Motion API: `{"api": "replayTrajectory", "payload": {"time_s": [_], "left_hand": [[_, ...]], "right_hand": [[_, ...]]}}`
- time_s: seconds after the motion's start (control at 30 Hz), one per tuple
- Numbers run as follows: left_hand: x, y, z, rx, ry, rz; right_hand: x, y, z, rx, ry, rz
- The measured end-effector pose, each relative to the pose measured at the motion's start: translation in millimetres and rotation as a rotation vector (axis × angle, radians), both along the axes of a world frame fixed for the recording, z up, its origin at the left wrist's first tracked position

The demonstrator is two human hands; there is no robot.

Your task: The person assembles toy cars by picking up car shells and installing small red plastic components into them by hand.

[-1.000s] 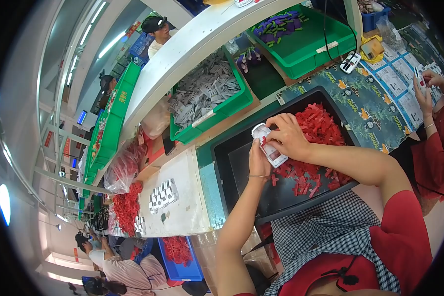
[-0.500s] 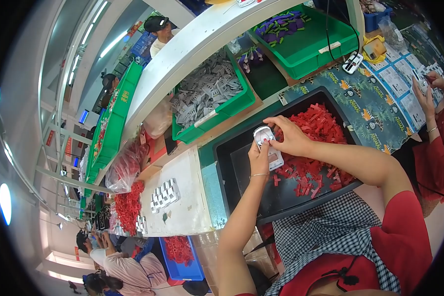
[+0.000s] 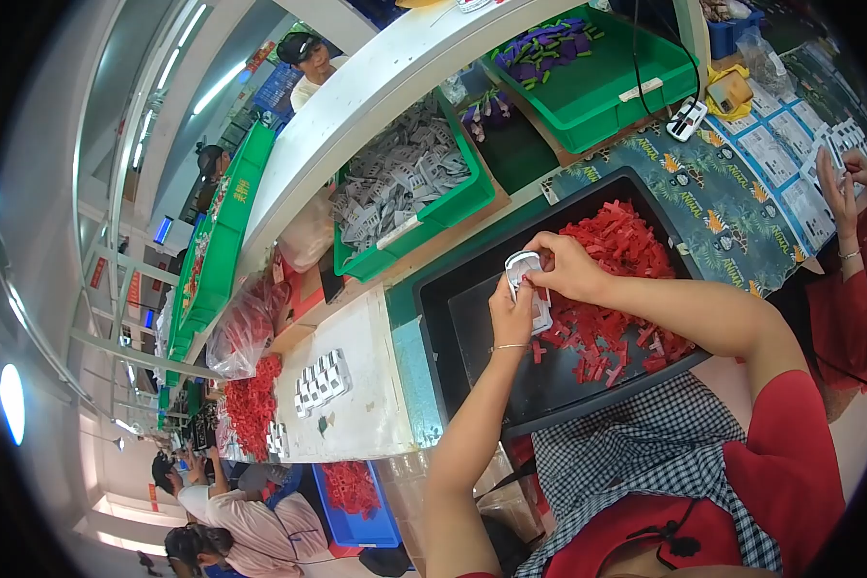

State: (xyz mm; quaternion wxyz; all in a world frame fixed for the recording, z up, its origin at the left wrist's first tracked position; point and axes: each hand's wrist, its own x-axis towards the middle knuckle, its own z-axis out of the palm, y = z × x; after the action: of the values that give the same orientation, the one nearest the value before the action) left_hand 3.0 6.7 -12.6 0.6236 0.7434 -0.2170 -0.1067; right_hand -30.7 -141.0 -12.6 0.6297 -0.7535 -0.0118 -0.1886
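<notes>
Over the black tray [image 3: 472, 361], both hands are closed on a white plastic toy car body [image 3: 520, 263], held tilted. My left hand [image 3: 512, 313] grips its lower side, fingers wrapped round it. My right hand [image 3: 570, 270] has its fingertips at the upper part of the car body; whether they hold a small piece as well is hidden. Beneath and beside my right hand, a heap of small red plastic parts [image 3: 621, 246] fills the right side of the tray.
Behind the tray stand a green bin [image 3: 472, 197] of grey-white parts and another green bin [image 3: 636, 91] with purple-green pieces. White toy cars [image 3: 323, 382] stand grouped on the white table [image 3: 376, 414]. At right, a co-worker's hands [image 3: 843, 183] hold a white part. A white shelf [image 3: 356, 91] arches overhead.
The car body has turned and tipped in my hands, and both hands have shifted slightly right. The co-worker's hands at right have moved a little.
</notes>
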Motion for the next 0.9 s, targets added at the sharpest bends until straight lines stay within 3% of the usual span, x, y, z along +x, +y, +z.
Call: {"api": "replayTrajectory", "payload": {"time_s": [0.17,0.23,0.3,0.33,0.4,0.47,0.5,0.57,0.6,0.67,0.7,0.77,0.9], "left_hand": [[2.2,0.6,8.8,0.083,-0.061,0.011],[14.5,10.0,5.4,0.005,-0.2,0.0],[21.3,26.3,30.0,-0.026,-0.219,0.228],[25.1,33.4,44.4,-0.275,-0.012,0.347],[35.9,63.6,73.2,-0.431,0.002,0.432],[60.6,114.1,76.5,-0.384,-0.158,0.476],[59.7,132.0,84.1,-0.313,-0.174,0.502],[83.4,180.2,63.2,0.094,-0.362,0.588],[96.7,201.0,40.5,0.433,-0.662,0.692],[112.5,239.4,4.7,0.797,-0.912,0.664],[112.3,251.5,-9.7,0.895,-0.724,0.678],[115.7,282.6,-44.1,1.162,-0.644,0.675],[123.6,317.5,-67.9,1.284,-0.613,0.856]], "right_hand": [[3.9,1.5,-2.9,-0.041,-0.087,-0.04],[1.0,6.1,2.8,-0.006,-0.082,-0.006],[-9.1,11.9,3.8,-0.056,-0.058,0.082],[-12.0,14.0,3.9,-0.099,-0.059,0.135],[-20.1,17.9,-7.3,-0.492,-0.148,0.312],[-24.4,29.0,-19.3,-0.889,-0.192,0.49],[-30.2,34.0,-21.7,-1.046,-0.167,0.584],[-41.4,35.6,-26.7,-1.164,-0.402,0.598],[-43.1,35.5,-24.2,-1.146,-0.342,0.649],[-45.0,35.0,-10.9,-1.14,-0.216,0.714],[-45.1,36.3,-6.2,-1.149,-0.152,0.729],[-43.8,38.5,-12.6,-0.986,-0.131,0.724],[-49.2,35.0,-3.4,-0.97,-0.117,0.8]]}}
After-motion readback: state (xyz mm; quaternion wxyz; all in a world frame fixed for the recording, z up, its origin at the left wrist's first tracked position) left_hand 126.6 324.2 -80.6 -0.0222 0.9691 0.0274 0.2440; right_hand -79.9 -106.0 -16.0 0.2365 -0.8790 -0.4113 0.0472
